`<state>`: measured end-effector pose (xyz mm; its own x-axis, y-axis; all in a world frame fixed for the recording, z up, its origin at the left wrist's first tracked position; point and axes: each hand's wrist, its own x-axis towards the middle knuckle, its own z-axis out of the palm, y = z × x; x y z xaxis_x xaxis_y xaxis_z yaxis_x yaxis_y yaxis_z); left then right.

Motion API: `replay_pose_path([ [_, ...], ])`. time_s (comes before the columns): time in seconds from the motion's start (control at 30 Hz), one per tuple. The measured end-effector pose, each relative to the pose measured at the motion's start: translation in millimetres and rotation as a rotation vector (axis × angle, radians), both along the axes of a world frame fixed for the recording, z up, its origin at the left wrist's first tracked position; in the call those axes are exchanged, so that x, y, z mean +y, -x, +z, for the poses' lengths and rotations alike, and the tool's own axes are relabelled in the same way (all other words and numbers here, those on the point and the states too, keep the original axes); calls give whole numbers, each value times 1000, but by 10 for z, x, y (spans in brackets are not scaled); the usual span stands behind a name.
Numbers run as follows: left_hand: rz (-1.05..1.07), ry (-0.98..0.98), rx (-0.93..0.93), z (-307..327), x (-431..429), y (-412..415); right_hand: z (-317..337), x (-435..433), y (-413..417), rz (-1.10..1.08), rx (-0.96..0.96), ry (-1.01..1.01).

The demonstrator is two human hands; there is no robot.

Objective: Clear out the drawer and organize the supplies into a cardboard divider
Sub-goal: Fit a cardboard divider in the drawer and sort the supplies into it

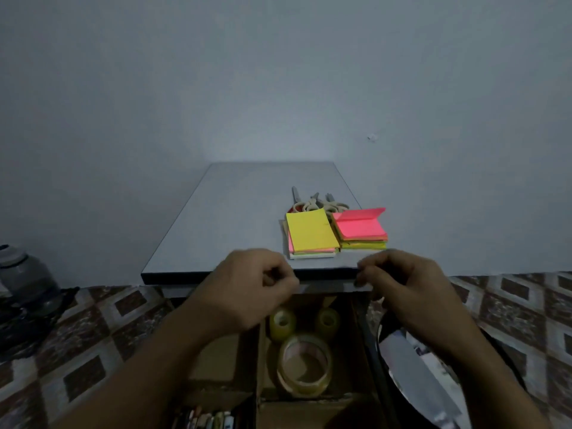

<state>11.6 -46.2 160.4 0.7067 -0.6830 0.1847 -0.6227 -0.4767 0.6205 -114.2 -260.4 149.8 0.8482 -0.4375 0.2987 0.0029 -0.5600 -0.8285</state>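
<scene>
My left hand and my right hand are at the front edge of the grey table, fingers curled at the two ends of the narrow grey drawer front. On the tabletop lie a yellow-topped sticky note stack, a pink-topped stack and several scissors behind them. Below my hands is the cardboard divider. One compartment holds a large clear tape roll and two small rolls. Pens fill a lower left compartment.
A grey jar stands on the floor at the left. A dark round item with papers lies to the right of the divider. Patterned floor tiles surround the table, and a plain wall is behind it.
</scene>
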Motion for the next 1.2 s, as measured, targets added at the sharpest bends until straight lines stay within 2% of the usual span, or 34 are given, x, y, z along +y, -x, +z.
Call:
replay_pose_path([
  [0.1,66,168,-96,340,-165,-298,415,-165,-205,-24,-105,38],
  [0.17,97,195,-136,482,-334,-562,637,-323,-436,-51,-115,96],
  [0.33,83,68,-119,523,-799,-1192,838,-713,-1171,-38,28,226],
  [0.5,69,-103,-88,390,-1153,-1582,654,-901,-1708,13,281,404],
  [0.63,59,-149,-23,311,-1318,-1694,488,-954,-1910,23,419,459],
  [1.2,118,-206,-8,304,-1534,-1739,397,-841,-2207,-74,484,553],
])
